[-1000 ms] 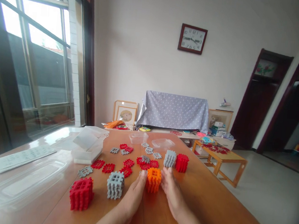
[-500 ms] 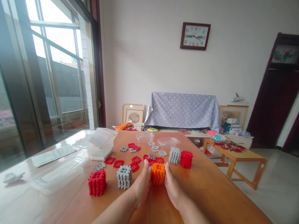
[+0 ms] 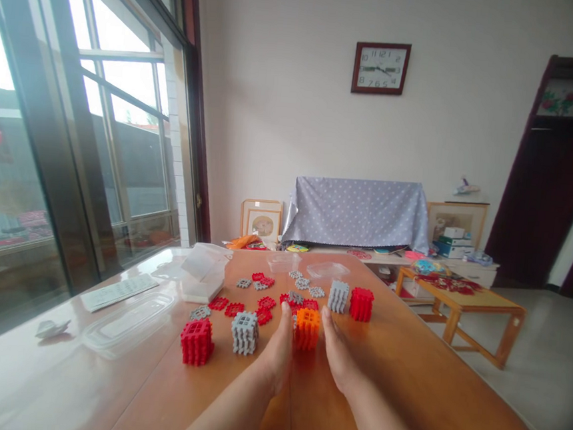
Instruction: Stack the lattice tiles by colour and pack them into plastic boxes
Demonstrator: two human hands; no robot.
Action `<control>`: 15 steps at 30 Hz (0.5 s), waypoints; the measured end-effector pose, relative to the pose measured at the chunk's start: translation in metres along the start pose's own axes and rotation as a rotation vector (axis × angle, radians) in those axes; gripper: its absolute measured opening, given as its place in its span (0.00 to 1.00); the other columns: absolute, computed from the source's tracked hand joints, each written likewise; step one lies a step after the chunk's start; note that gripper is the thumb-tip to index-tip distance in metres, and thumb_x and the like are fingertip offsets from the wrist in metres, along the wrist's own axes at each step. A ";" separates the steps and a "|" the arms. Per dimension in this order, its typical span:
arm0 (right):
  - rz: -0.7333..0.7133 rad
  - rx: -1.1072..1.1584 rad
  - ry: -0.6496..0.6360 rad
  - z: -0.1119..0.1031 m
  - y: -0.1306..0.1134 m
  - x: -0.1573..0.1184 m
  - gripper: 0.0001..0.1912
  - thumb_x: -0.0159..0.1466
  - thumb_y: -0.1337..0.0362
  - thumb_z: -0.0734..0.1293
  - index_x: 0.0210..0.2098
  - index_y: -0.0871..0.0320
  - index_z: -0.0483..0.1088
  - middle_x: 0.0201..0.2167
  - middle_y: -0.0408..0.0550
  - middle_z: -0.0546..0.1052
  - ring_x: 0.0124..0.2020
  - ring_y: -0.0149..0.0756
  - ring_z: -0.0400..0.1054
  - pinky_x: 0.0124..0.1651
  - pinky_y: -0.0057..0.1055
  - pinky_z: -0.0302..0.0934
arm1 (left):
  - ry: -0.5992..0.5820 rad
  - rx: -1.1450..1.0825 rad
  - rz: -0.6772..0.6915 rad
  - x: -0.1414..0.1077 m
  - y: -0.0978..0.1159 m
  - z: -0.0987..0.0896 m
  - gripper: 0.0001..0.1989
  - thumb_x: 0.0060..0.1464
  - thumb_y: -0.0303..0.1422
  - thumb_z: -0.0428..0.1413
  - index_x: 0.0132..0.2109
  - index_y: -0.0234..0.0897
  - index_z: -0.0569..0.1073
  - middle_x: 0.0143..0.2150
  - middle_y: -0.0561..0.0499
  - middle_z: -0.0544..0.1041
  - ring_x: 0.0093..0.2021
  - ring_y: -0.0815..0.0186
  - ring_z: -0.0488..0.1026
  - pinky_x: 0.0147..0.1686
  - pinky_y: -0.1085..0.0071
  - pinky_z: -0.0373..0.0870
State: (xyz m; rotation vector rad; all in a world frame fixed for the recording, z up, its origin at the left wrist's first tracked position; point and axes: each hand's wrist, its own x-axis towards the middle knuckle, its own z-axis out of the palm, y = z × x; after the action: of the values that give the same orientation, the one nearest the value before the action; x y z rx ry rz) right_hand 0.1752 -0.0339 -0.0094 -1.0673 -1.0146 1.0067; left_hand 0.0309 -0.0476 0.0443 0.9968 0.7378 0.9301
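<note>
An orange stack of notched plastic pieces [image 3: 307, 329] stands upright on the wooden table, between my two hands. My left hand [image 3: 279, 349] is on its left, palm turned inward and fingers stretched out; it is very close, and I cannot tell if it touches. On the other side my right hand [image 3: 338, 359] is held flat with a narrow gap to the stack. To the left stand a grey stack [image 3: 245, 333] and a red stack [image 3: 197, 342]. Beyond my right hand are another grey stack [image 3: 338, 296] and another red stack [image 3: 361, 304].
Loose red pieces [image 3: 235, 309] and grey pieces [image 3: 302, 283] lie flat across the table [image 3: 416, 387]. Clear plastic lids [image 3: 129, 325] and a white container [image 3: 203, 281] are at the left, near a printed sheet [image 3: 120, 292]. A low wooden bench [image 3: 460, 297] stands at the right.
My hands have moved slightly apart, off their closer press on the orange stack's sides. The stack stays standing. The whole view has shifted a little.
</note>
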 end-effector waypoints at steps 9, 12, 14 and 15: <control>-0.043 -0.065 -0.092 0.004 -0.010 -0.006 0.38 0.67 0.37 0.60 0.69 0.50 0.61 0.74 0.44 0.55 0.75 0.41 0.45 0.76 0.43 0.35 | 0.052 -0.009 0.031 -0.001 0.006 0.006 0.49 0.58 0.67 0.38 0.73 0.37 0.56 0.77 0.50 0.40 0.77 0.57 0.31 0.74 0.56 0.27; -0.035 -0.094 -0.108 0.004 -0.010 -0.005 0.38 0.68 0.37 0.60 0.70 0.50 0.59 0.74 0.44 0.53 0.75 0.39 0.44 0.76 0.44 0.34 | 0.093 -0.026 0.065 0.003 0.002 0.005 0.46 0.60 0.65 0.41 0.73 0.38 0.57 0.77 0.49 0.43 0.77 0.57 0.34 0.75 0.56 0.30; -0.030 -0.091 -0.104 0.004 -0.010 -0.004 0.38 0.67 0.37 0.61 0.70 0.50 0.59 0.74 0.43 0.53 0.76 0.39 0.44 0.76 0.43 0.34 | 0.101 -0.038 0.087 0.004 0.001 0.005 0.44 0.61 0.64 0.42 0.71 0.38 0.60 0.76 0.49 0.47 0.77 0.56 0.38 0.75 0.57 0.34; -0.029 -0.082 -0.098 0.004 -0.010 -0.004 0.39 0.66 0.37 0.62 0.70 0.49 0.59 0.74 0.43 0.54 0.75 0.40 0.44 0.76 0.43 0.34 | 0.094 -0.040 0.093 0.003 0.001 0.005 0.43 0.61 0.64 0.42 0.71 0.38 0.62 0.76 0.49 0.49 0.77 0.56 0.39 0.75 0.57 0.35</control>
State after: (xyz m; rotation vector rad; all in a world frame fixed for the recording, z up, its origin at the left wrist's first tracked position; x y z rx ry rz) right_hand 0.1723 -0.0386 0.0003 -1.0753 -1.1567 1.0091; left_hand 0.0365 -0.0465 0.0467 0.9635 0.7532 1.0749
